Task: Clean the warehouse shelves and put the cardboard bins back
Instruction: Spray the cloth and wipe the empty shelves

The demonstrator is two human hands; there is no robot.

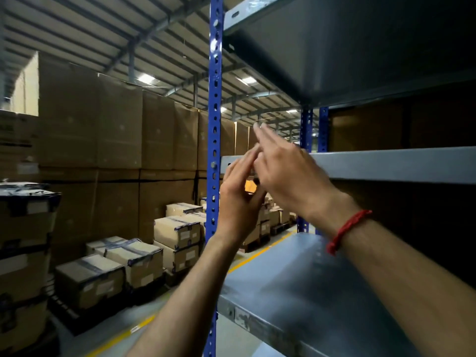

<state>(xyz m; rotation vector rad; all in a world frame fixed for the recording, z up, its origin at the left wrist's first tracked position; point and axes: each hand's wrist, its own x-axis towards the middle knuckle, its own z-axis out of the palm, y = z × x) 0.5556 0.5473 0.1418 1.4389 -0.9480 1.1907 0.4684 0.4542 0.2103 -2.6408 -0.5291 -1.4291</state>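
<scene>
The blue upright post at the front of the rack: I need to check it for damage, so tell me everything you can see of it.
The blue upright post looks like painted metal, punched with a column of holes. It stands vertical from top to bottom of the view, at the rack's front left corner. The grey shelves meet it, and a bolt head shows at the middle one. Pale scuffs mark its upper paint. The left hand is raised just right of it; whether it touches is unclear.
</scene>
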